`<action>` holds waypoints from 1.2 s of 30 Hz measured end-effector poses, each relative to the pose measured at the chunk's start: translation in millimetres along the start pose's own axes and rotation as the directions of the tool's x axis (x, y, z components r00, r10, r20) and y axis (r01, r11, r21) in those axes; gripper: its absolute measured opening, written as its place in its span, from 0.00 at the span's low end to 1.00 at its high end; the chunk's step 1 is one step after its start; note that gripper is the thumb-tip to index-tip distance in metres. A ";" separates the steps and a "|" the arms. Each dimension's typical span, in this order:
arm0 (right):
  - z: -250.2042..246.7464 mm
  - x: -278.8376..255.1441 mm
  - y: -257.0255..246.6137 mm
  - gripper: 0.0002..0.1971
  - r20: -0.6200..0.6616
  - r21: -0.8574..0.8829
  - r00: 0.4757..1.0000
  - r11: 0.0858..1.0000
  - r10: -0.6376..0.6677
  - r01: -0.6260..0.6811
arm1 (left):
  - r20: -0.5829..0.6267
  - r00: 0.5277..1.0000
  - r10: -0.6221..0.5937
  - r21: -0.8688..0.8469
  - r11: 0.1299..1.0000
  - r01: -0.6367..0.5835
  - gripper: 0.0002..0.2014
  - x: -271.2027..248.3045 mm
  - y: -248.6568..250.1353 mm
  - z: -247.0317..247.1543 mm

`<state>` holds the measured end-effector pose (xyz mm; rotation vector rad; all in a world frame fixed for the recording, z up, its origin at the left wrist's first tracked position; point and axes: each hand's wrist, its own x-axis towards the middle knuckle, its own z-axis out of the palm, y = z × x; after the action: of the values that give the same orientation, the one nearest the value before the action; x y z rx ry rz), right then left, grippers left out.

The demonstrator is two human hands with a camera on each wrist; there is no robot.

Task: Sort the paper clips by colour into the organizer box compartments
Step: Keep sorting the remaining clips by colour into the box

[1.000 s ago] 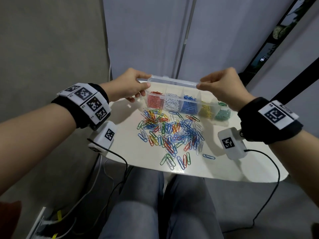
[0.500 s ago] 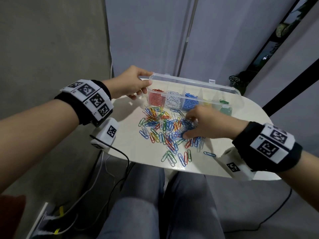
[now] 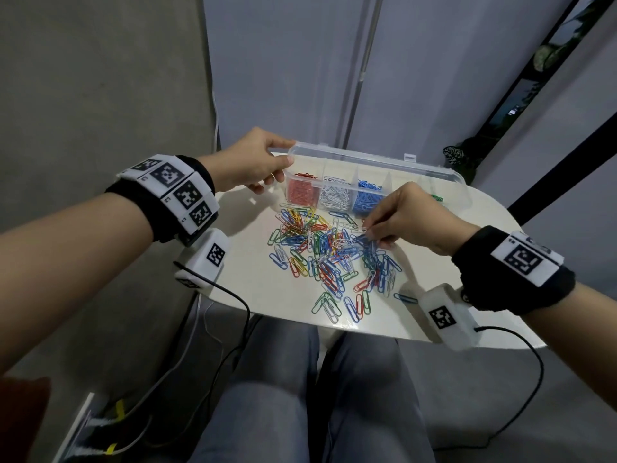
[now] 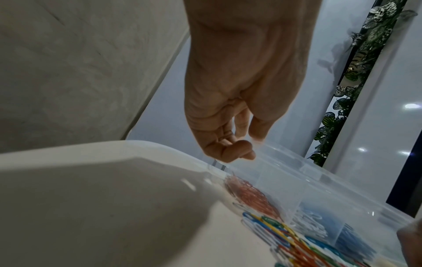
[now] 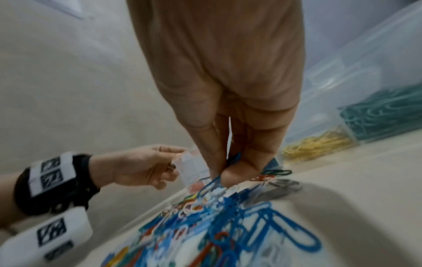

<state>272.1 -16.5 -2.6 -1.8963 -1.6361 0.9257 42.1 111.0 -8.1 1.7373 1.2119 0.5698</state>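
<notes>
Nearest the viewer, a pair of knees in grey trousers [image 3: 300, 396] is seen below the edge of a pale table [image 3: 253, 282]. On the table, a loose heap of mixed paper clips [image 3: 320, 252] is spread out: blue, red, green, yellow and white, many overlapping.

At the far right side of the heap, the right hand [image 3: 409, 220] is lowered onto the clips, with thumb and fingertips [image 5: 230, 173] pinched together on what appears to be a blue clip [image 5: 235, 158]; whether more than one clip is caught cannot be told, as the wrist view is blurred.

Beyond the heap, a clear organizer box [image 3: 464, 192] is set across the table with its lid tipped open. Its left end is gripped by the left hand [image 3: 248, 167], thumb and fingers curled round the corner of the lid.

Risks, as a judgement: because the clips are tangled, neighbours of other colours may be dragged up with the pinched one and dropped into the wrong compartment. The lid may fall shut if the left hand's hold is loosened. Clips near the front edge may be swept off the table.

The compartments, left to right: red clips [image 3: 300, 192], white clips [image 3: 335, 195], blue clips [image 3: 367, 197], then yellow clips [image 5: 317, 146] and green clips [image 5: 383, 110], the last two largely hidden behind the right hand in the head view.
</notes>
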 end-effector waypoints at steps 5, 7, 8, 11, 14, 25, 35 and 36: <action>-15.5 -4.9 -5.7 0.07 0.007 0.319 0.997 0.945 0.080 -0.078 | 0.000 1.000 0.003 -0.012 1.000 -0.003 0.24 0.6 -1.5 0.3; -20.1 -6.9 -7.2 0.08 0.001 0.358 0.997 0.931 0.072 -0.068 | 0.002 1.000 0.003 -0.012 1.000 -0.003 0.24 1.2 -1.4 0.5; -21.8 -7.7 -7.5 0.09 -0.003 0.366 0.998 0.929 0.064 -0.058 | 0.002 1.000 0.004 -0.010 1.000 -0.004 0.23 1.2 -1.4 0.6; -25.9 -9.0 -9.7 0.12 -0.006 0.384 0.999 0.922 0.045 -0.039 | 0.002 1.000 0.005 -0.006 1.000 -0.005 0.23 1.3 -1.5 0.1; -33.0 -8.9 -15.7 0.11 -0.085 0.383 0.996 0.924 0.021 0.014 | 0.003 1.000 0.003 -0.009 1.000 -0.003 0.23 0.6 -1.3 0.0; -48.3 45.0 -31.6 0.09 -0.314 0.127 0.949 0.990 -0.024 0.067 | -0.002 1.000 0.003 0.016 1.000 -0.003 0.24 -0.5 -0.3 1.1; -20.8 -1.5 -30.4 0.11 0.058 -0.280 0.951 0.909 -0.304 0.308 | 0.003 1.000 0.005 0.013 1.000 -0.005 0.24 0.2 -0.6 -0.2; -16.4 -5.0 -27.6 0.11 0.136 -0.349 0.944 0.877 -0.300 0.329 | 0.003 1.000 0.005 0.010 1.000 -0.005 0.24 0.2 -0.6 -0.1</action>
<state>265.6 -15.2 29.3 -1.7512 -2.2131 0.5928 41.7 111.2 -8.6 1.7494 1.2102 0.5657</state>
